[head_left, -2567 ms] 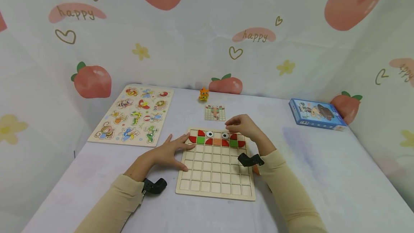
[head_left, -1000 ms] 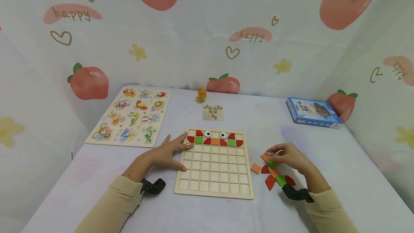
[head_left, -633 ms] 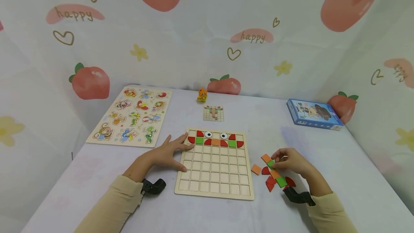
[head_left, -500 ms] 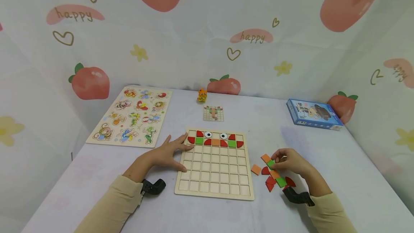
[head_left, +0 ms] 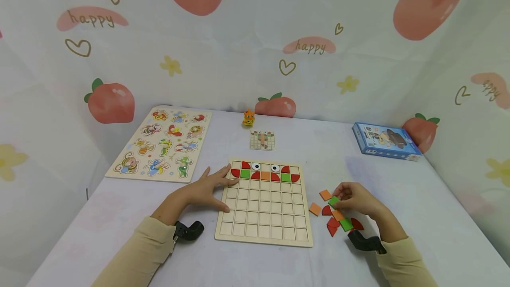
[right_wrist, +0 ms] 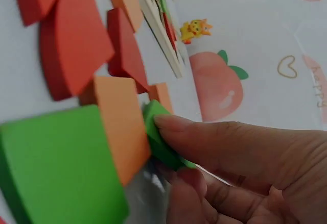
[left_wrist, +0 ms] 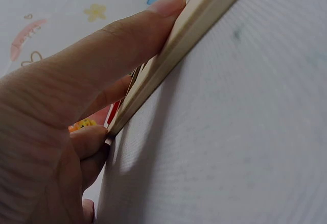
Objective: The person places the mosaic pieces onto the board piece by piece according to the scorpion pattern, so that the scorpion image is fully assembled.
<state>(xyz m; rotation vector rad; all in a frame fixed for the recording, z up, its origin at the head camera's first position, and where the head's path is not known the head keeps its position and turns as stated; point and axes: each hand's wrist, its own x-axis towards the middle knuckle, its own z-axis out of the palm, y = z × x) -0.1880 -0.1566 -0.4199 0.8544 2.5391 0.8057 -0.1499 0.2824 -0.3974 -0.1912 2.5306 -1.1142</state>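
My left hand rests with spread fingers on the left edge of a wooden grid board; in the left wrist view its thumb lies along the board's rim. Red quarter-round, green and orange tiles and two eye tiles fill cells in the board's top two rows. Right of the board, my right hand pinches a small green square tile between thumb and fingers. Close by lie an orange tile, a second green tile and several red pieces.
A pattern card lies behind the board, with a small orange toy figure beyond it. At the back left is a wooden insect puzzle. A blue box lies at the back right, near the patterned cloth backdrop.
My right hand has moved from the board's top right corner to the loose tiles and taken hold of a green one. An orange tile beside it has shifted slightly apart. My left hand stays put.
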